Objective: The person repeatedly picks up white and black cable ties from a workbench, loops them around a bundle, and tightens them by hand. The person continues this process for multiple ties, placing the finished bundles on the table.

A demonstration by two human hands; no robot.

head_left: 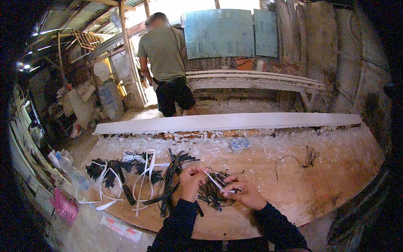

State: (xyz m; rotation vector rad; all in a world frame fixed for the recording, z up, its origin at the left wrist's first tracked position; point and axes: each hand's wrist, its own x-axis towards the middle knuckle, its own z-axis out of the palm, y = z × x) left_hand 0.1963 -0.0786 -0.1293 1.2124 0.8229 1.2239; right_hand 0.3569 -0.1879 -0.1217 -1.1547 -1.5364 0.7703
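A narrow white strip (215, 181) is stretched slantwise between my two hands, just above the wooden table (294, 201). My left hand (191, 181) pinches its upper end with thumb and fingers. At the lower end, my right hand (248, 192) has its fingers closed on the strip. Beneath both hands lies a loose tangle of thin black cords (212, 199). Long flat black straps (168, 191) lie beside my left hand. Farther left are looped white straps (145, 178) and bunches of short black pieces (110, 175).
A small dark wire-like bundle (310, 156) lies at the right of the table. A long white ledge (226, 122) runs along its far edge. Clear plastic bottles (73, 170) and a pink item (64, 206) are at the left. Beyond, a person (163, 59) stands facing away near a bench (260, 82).
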